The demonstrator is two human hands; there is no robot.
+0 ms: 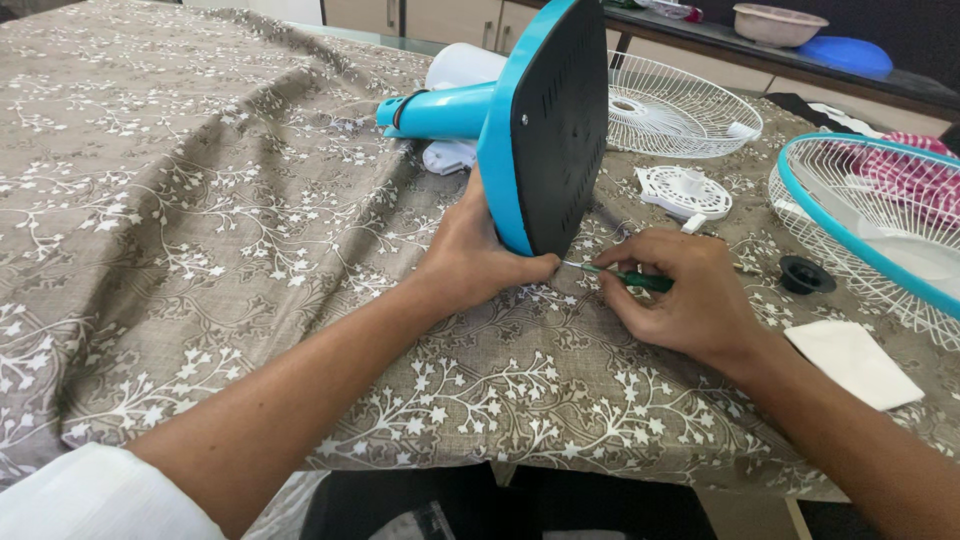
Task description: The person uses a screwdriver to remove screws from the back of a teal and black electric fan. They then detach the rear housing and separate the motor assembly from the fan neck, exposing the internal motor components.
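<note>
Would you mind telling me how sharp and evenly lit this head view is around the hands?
Head view: soft daylight, no harsh glare; left hand, right hand and green screwdriver look sharp; the fan base casts a faint shadow on the cloth; edges bow slightly, wide-angle.

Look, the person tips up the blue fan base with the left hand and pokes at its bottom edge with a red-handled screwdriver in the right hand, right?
Nearly. In the head view the thin screwdriver in the right hand has a green handle, not red. The rest holds: the left hand steadies the tipped blue plastic fan base with its black underside.
</note>
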